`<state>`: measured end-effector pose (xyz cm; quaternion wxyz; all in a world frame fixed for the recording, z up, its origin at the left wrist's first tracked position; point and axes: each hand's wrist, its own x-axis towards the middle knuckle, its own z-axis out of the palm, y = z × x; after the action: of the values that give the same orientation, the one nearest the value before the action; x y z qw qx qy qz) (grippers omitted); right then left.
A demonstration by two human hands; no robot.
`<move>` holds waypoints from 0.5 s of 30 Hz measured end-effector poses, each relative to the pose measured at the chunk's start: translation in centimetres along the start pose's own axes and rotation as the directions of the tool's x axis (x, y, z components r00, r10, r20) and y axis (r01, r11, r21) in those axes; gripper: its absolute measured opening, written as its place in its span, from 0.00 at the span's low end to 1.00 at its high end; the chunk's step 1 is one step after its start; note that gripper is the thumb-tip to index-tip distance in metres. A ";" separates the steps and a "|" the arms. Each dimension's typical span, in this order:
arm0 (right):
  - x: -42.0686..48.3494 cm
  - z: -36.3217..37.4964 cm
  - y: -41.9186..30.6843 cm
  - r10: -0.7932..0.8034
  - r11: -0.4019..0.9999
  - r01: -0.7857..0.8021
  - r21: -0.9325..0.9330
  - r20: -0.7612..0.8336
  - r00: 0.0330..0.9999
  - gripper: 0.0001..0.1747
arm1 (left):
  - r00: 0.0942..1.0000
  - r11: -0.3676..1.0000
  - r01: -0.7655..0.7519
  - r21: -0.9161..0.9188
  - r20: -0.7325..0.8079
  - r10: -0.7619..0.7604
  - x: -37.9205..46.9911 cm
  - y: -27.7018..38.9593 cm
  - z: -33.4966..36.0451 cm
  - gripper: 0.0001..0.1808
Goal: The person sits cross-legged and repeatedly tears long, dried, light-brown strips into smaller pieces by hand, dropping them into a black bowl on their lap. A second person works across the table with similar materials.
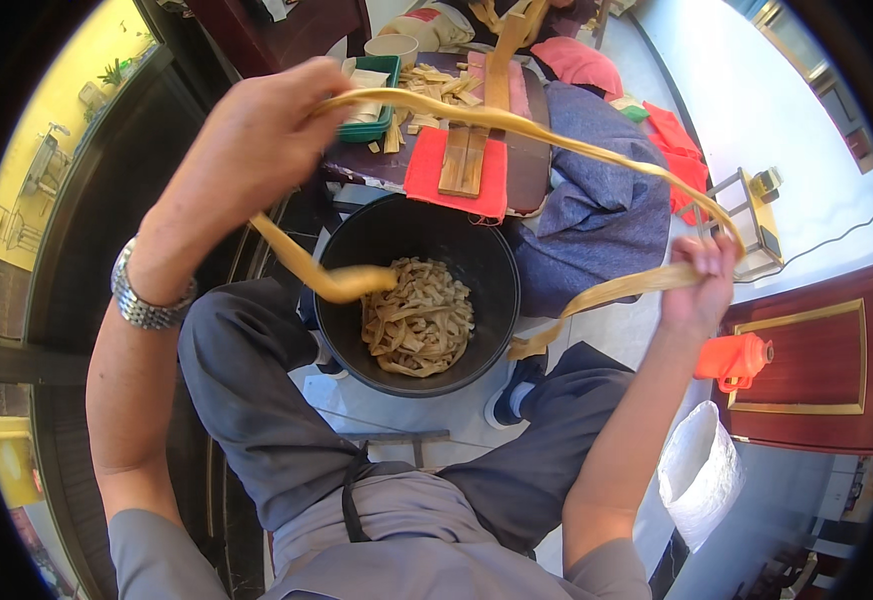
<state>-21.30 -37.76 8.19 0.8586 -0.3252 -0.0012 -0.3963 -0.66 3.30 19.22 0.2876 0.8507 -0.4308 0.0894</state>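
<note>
A long, flat, tan pliable strip (511,124) stretches in an arc between my two hands; its material is hard to tell. My left hand (268,139), slightly blurred and wearing a metal wristwatch, grips it high at the left. From there one end hangs down into a black bucket (508,322). On the right, my right hand (699,281) closes around the strip, and a free end droops toward my shoe. A coiled heap of similar tan strips (421,322) lies at the bottom of the bucket, between my knees.
Beyond the bucket, a small table (526,180) bears a grooved wooden block (465,161) on red cloth (418,169), tan pieces (440,84) and a green tray (369,131). A person sits opposite, partly visible. An orange thermos (733,360) and white sack (699,480) stand right.
</note>
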 end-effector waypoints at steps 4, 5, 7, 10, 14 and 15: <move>0.2 -3.3 -0.9 -0.076 0.976 0.020 -0.219 -0.252 0.965 0.13 | 0.985 0.988 0.154 0.031 -0.080 -0.151 -2.4 -5.3 -1.7 0.12; -0.2 -1.7 -0.1 -0.102 0.929 -0.016 -0.369 -0.299 0.949 0.12 | 0.983 0.986 0.155 0.057 -0.105 -0.148 -3.1 -5.8 -1.7 0.13; -1.4 -0.8 1.5 0.102 0.645 -0.162 -0.747 -0.127 0.987 0.09 | 0.986 0.979 0.135 0.150 -0.114 -0.119 -4.2 -8.0 -1.4 0.12; -2.2 -1.7 2.7 0.522 0.003 -0.135 -0.991 -0.114 0.846 0.07 | 0.999 0.941 0.037 0.336 -0.007 -0.036 -6.3 -12.3 -1.0 0.10; -1.3 -4.0 4.3 0.524 -0.423 0.080 -0.903 -0.171 0.835 0.10 | 0.986 0.885 0.074 0.461 0.098 -0.133 -9.2 -17.7 0.2 0.07; -1.0 -4.6 4.7 0.480 -0.485 0.138 -0.864 -0.131 0.867 0.11 | 0.983 0.879 0.092 0.467 0.097 -0.155 -10.2 -19.3 1.0 0.07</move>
<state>-19.94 -37.46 1.67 0.2037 -0.9501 0.2346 0.0263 8.10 18.63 6.41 0.0535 0.9244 -0.3601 0.1141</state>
